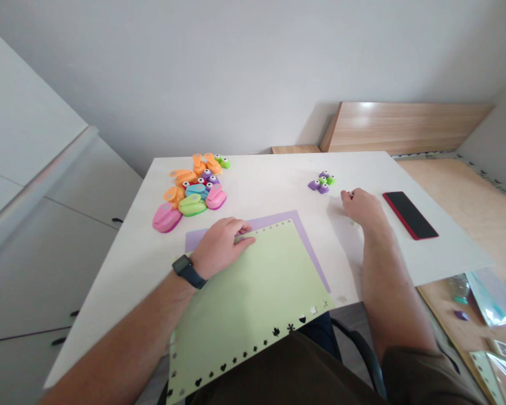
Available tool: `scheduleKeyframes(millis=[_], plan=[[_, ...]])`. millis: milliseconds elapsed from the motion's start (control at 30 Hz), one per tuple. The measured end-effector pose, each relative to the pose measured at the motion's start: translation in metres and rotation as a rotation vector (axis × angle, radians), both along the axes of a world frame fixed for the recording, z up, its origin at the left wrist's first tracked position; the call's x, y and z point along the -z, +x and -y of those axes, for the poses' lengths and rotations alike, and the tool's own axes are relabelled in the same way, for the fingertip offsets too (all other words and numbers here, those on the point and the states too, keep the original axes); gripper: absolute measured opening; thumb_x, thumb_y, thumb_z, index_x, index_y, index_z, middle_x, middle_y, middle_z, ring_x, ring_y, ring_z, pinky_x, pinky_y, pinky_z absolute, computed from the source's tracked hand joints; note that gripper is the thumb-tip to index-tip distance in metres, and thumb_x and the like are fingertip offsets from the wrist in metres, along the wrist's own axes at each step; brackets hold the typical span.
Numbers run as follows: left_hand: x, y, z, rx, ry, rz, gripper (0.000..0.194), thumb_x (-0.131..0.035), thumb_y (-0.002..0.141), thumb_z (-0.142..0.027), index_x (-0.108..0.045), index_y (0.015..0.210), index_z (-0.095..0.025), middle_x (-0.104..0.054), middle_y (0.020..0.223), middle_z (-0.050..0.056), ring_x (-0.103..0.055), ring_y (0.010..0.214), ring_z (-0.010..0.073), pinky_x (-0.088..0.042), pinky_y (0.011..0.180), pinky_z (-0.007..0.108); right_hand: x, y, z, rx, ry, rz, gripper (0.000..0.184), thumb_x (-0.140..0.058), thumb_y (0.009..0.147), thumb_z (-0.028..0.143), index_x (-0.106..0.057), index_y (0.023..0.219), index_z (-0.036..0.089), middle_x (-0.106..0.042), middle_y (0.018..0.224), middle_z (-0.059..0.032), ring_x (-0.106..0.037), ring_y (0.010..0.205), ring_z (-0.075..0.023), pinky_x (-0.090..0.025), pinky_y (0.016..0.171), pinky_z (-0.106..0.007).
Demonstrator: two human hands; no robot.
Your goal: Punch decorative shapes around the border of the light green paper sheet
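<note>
"What's the left hand doing?"

"The left hand (pixel 221 247) lies open on a green paper sheet (pixel 253 298), its fingers (pixel 247 243) resting near the top edge, not pinching it. A black watch (pixel 188 271) sits on that wrist."

"Where's the sheet?"

"It's on a purple sheet (pixel 308 250) on the white table (pixel 122 292), with its near corner hanging past the table edge. Small punched shapes line its edges."

"And the right hand?"

"The right hand (pixel 360 207) is low over the table, fingertips (pixel 349 194) together. They might hold something tiny, but it's too blurred to tell."

"What's close by?"

"Just ahead of it are purple and green paper punches (pixel 321 181), and to its right is a red-edged phone (pixel 410 215). A bigger heap of colorful punches (pixel 194 194) sits left of the sheets."
</note>
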State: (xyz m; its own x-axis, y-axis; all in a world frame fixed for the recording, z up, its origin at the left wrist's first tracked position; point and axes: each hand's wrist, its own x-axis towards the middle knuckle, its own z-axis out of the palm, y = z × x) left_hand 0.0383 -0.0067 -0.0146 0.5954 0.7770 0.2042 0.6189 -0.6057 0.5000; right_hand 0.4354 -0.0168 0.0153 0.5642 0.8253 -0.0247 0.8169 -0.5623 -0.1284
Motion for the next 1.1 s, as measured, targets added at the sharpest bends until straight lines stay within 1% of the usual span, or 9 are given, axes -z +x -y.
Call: scheduleKeyframes(millis=[100, 233, 400, 500, 600, 800, 900, 1000, 1100], plan=[[0.0001, -0.0001, -0.0005, -0.004, -0.008, -0.004, 0.022, -0.069, 0.09, -0.038, -0.068, 0.101, -0.019, -0.07, 0.097, 0.007, -0.064, 0.091, 0.0228, -0.05, 0.085, 0.038, -0.001, 0.0087, 0.003, 0.041, 0.005, 0.028, 0.052, -0.04, 0.098, 0.047, -0.073, 0.106, 0.008, -0.074, 0.105, -0.0286, -0.07, 0.104, -0.0389, -0.049, 0.086, -0.044], [0.0004, -0.0006, -0.0009, 0.004, -0.012, -0.002, 0.022, -0.068, 0.091, -0.038, -0.068, 0.101, -0.019, -0.07, 0.097, 0.007, -0.064, 0.091, 0.0227, -0.05, 0.085, 0.038, -0.0027, 0.0105, 0.0049, 0.074, 0.158, -0.006, 0.05, -0.04, 0.098, 0.05, -0.074, 0.1, 0.013, -0.076, 0.091, -0.0223, -0.071, 0.098, -0.0368, -0.049, 0.083, -0.042], [-0.0006, -0.0004, -0.0007, 0.001, -0.015, -0.003, 0.022, -0.067, 0.091, -0.039, -0.068, 0.101, -0.019, -0.07, 0.098, 0.007, -0.064, 0.092, 0.023, -0.05, 0.086, 0.039, -0.0009, 0.0036, 0.0027, 0.006, 0.263, -0.134, 0.049, -0.041, 0.098, 0.055, -0.071, 0.103, 0.017, -0.076, 0.085, -0.0172, -0.071, 0.084, -0.0308, -0.048, 0.075, -0.037], [-0.0012, 0.0001, -0.0003, -0.001, -0.007, -0.01, 0.022, -0.068, 0.091, -0.039, -0.068, 0.1, -0.019, -0.07, 0.097, 0.007, -0.064, 0.091, 0.0229, -0.05, 0.085, 0.039, 0.0016, 0.0017, 0.0006, -0.057, 0.211, -0.18, 0.047, -0.04, 0.099, 0.054, -0.069, 0.101, 0.018, -0.076, 0.086, -0.0159, -0.071, 0.083, -0.0296, -0.048, 0.074, -0.036], [-0.0009, 0.0003, -0.0002, 0.002, -0.002, -0.012, 0.022, -0.068, 0.091, -0.039, -0.068, 0.099, -0.019, -0.07, 0.097, 0.007, -0.064, 0.091, 0.0227, -0.05, 0.085, 0.038, 0.0014, 0.0036, 0.001, -0.048, 0.144, -0.143, 0.043, -0.042, 0.099, 0.049, -0.07, 0.097, 0.016, -0.076, 0.085, -0.0177, -0.071, 0.086, -0.0314, -0.048, 0.076, -0.038], [0.0013, -0.0004, -0.0005, 0.004, -0.004, -0.001, 0.022, -0.068, 0.091, -0.039, -0.068, 0.1, -0.019, -0.07, 0.097, 0.007, -0.064, 0.092, 0.0228, -0.05, 0.085, 0.038, -0.0009, 0.0102, 0.0043, 0.053, 0.228, -0.054, 0.045, -0.042, 0.098, 0.05, -0.07, 0.1, 0.014, -0.074, 0.085, -0.0207, -0.071, 0.093, -0.0354, -0.048, 0.081, -0.042], [0.0011, -0.0005, -0.0003, 0.007, -0.005, -0.003, 0.022, -0.068, 0.091, -0.039, -0.068, 0.1, -0.019, -0.07, 0.097, 0.007, -0.064, 0.092, 0.0228, -0.05, 0.085, 0.038, 0.0004, 0.0085, 0.0032, 0.023, 0.28, -0.109, 0.046, -0.04, 0.099, 0.052, -0.068, 0.101, 0.015, -0.075, 0.085, -0.0185, -0.071, 0.089, -0.0327, -0.049, 0.08, -0.04], [0.0003, -0.0004, -0.0001, 0.009, -0.007, -0.008, 0.022, -0.067, 0.091, -0.039, -0.068, 0.1, -0.02, -0.07, 0.097, 0.007, -0.064, 0.091, 0.0232, -0.05, 0.085, 0.039, 0.002, 0.0061, 0.002, -0.048, 0.23, -0.214, 0.045, -0.04, 0.099, 0.053, -0.067, 0.098, 0.018, -0.075, 0.08, -0.0152, -0.07, 0.083, -0.03, -0.049, 0.077, -0.038], [0.0003, -0.0004, -0.0003, 0.011, -0.007, -0.004, 0.022, -0.067, 0.091, -0.039, -0.068, 0.1, -0.02, -0.07, 0.097, 0.007, -0.064, 0.091, 0.0235, -0.05, 0.085, 0.039, 0.0033, 0.0085, 0.0019, -0.013, 0.184, -0.134, 0.043, -0.042, 0.098, 0.051, -0.068, 0.097, 0.017, -0.075, 0.083, -0.0182, -0.07, 0.09, -0.0332, -0.048, 0.08, -0.04]])
